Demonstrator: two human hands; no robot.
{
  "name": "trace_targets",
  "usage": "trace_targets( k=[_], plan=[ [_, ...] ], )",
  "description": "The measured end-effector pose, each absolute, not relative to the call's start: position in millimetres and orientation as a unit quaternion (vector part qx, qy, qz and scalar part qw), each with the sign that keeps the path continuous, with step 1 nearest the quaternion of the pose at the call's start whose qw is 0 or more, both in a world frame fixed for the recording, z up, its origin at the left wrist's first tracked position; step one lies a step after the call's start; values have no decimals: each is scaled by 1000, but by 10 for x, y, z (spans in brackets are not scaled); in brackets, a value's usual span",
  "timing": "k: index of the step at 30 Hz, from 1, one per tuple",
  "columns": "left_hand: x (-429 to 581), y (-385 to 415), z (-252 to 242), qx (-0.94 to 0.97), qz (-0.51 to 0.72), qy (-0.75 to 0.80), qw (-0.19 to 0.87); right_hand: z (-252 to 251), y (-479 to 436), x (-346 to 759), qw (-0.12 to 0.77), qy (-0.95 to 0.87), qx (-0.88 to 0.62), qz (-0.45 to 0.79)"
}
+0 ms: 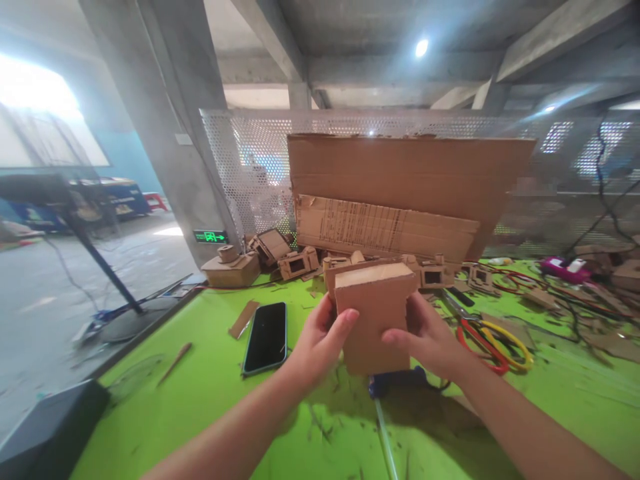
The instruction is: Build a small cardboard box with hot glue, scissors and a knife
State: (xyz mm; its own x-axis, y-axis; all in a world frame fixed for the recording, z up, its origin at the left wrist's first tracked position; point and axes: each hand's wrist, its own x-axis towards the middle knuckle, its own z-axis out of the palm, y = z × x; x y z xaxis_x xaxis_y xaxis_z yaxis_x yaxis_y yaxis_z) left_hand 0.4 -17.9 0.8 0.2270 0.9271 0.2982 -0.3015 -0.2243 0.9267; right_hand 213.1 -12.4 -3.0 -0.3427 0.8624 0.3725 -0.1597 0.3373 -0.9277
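Both my hands hold up a small brown cardboard box piece (376, 313) above the green table (200, 393). My left hand (320, 343) grips its left side, thumb across the front face. My right hand (430, 337) grips the right side, thumb pressed on the front too. The fingers of both hands wrap behind the cardboard and are hidden. A blue-handled tool (395, 382) lies on the table right under the piece.
A black phone (266, 337) lies left of my hands. Red-and-yellow-handled scissors (493, 343) lie to the right. Several small cardboard models (295, 261) line the back, before large cardboard sheets (400, 193) and a perforated metal screen (250, 160). Wires and scraps clutter the right.
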Motion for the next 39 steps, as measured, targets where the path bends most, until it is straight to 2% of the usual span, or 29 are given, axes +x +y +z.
trace_targets(
  k=[9,16,24,31,35,39],
  plan=[
    [1,-38,-17,425,513,350,659,74,-207,1982,490,-585,-397,510],
    [3,-73,-2,438,434,346,707,50,-136,2027,470,-553,-475,498],
    [-9,-44,32,417,439,355,713,29,-159,1996,442,-508,-460,579],
    [21,-91,59,404,440,376,708,155,-213,2027,425,-560,-470,533],
    [-1,-110,57,446,425,346,708,214,-237,2049,459,-587,-462,481],
    [-45,-100,47,527,411,320,672,139,-157,2086,484,-572,-439,496]
  ],
)
